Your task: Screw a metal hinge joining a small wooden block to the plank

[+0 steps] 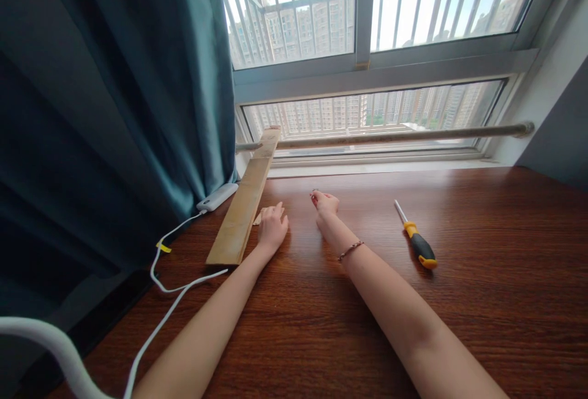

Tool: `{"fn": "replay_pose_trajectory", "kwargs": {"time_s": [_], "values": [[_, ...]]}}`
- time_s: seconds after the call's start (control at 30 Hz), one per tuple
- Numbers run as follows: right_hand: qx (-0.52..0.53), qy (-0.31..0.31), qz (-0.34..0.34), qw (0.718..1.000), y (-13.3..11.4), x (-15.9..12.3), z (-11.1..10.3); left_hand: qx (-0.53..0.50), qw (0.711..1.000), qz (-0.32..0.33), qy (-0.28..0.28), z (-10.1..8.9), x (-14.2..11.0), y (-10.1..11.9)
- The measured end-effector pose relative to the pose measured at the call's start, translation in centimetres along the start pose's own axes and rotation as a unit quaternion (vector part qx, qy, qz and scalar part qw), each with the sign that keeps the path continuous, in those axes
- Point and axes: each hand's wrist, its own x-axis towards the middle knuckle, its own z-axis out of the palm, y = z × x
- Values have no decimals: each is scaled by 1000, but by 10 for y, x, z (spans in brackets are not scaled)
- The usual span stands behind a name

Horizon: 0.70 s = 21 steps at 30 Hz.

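My left hand (274, 227) lies low over the table, its fingers stretched forward and a little apart. Just beside its fingers is a small tan piece (258, 219), partly hidden, next to the long wooden board (243, 209). My right hand (327, 204), with a braided bracelet on the wrist, is pinched closed a little further forward. A tiny dark thing (315, 190) shows at its fingertips, too small to name. To the right, apart from both hands, a screwdriver (418, 243) with a black and yellow handle rests on the table.
The brown wood-grain table (496, 252) reaches the window ledge. The board's far end leans on a horizontal rail (390, 138). At left are a white power strip (218, 198), white cables (160, 334) and a dark blue curtain (184, 80).
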Motion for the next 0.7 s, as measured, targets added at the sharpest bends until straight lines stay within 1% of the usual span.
{"fn": "replay_pose_trajectory", "kwargs": {"time_s": [0.1,0.17,0.2,0.27,0.33,0.37,0.4,0.43,0.47,0.53,0.57,0.6,0.63,0.7], "values": [[41,-35,-21,998,-34,4,-19,61,997,-43,-17,6,1,-8],[48,-63,-45,996,-59,6,-43,80,992,-88,-35,7,1,-9],[45,-73,-60,995,-71,9,-58,84,990,-109,-42,7,0,-9],[20,-82,-90,992,-92,16,-98,86,985,-138,-51,5,0,-8],[-39,-69,-123,989,-109,26,-146,84,984,-145,-55,3,0,-6],[-166,-46,-168,971,-116,32,-172,84,985,-140,-57,1,0,-6],[-305,-15,-205,930,-120,37,-198,84,986,-133,-58,0,1,-5],[-431,22,-232,872,-123,42,-223,85,987,-126,-59,-1,1,-5],[-532,41,-248,808,-125,45,-247,87,987,-120,-60,-2,1,-4],[-669,46,-255,696,-125,47,-285,92,987,-112,-69,-4,0,1],[-717,40,-252,648,-123,46,-299,95,987,-108,-76,-6,-1,5],[-748,36,-248,615,-122,44,-310,99,986,-101,-83,-7,-3,11],[-770,33,-246,587,-120,42,-317,104,986,-91,-89,-8,-6,18],[-799,27,-248,547,-117,35,-324,115,987,-56,-98,-12,-13,35]]}}
